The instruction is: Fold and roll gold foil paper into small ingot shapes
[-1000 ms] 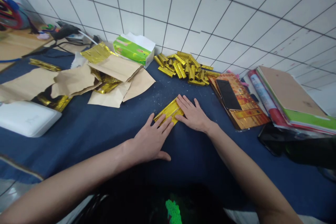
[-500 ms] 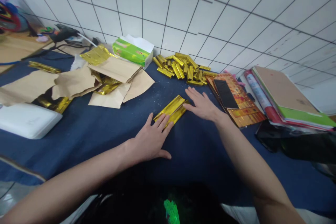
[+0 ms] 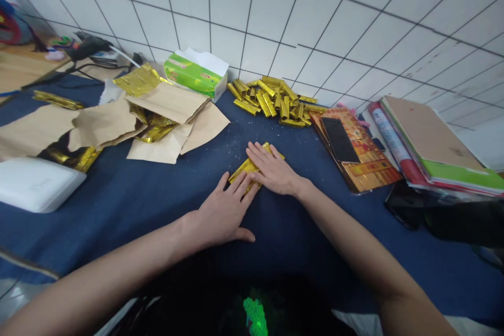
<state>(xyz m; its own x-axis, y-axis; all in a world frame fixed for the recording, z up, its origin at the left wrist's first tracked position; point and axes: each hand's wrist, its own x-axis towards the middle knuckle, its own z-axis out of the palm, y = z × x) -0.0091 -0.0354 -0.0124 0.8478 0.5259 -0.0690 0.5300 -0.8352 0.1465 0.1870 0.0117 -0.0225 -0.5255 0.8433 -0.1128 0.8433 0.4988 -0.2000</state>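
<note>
A folded strip of gold foil paper point(image 3: 244, 172) lies on the blue tablecloth point(image 3: 118, 226), mostly covered by my hands. My right hand point(image 3: 273, 169) presses flat on top of it, fingers together and pointing left. My left hand point(image 3: 224, 211) rests palm down just below, its spread fingertips touching the strip's lower edge. Beyond them stands a heap of several folded gold foil pieces point(image 3: 271, 102). Part of the strip is hidden under my right palm.
Torn brown kraft paper point(image 3: 169, 115) with gold foil sheets point(image 3: 137, 80) lies at the back left, near a green tissue box point(image 3: 196, 74). A white box point(image 3: 35, 184) sits left. To the right are a phone on a printed red-gold packet point(image 3: 338, 139) and stacked notebooks point(image 3: 433, 147). Tiled wall behind.
My right hand has moved left and down from beside the gold strip onto its top, covering most of it. My left hand has stayed nearly still.
</note>
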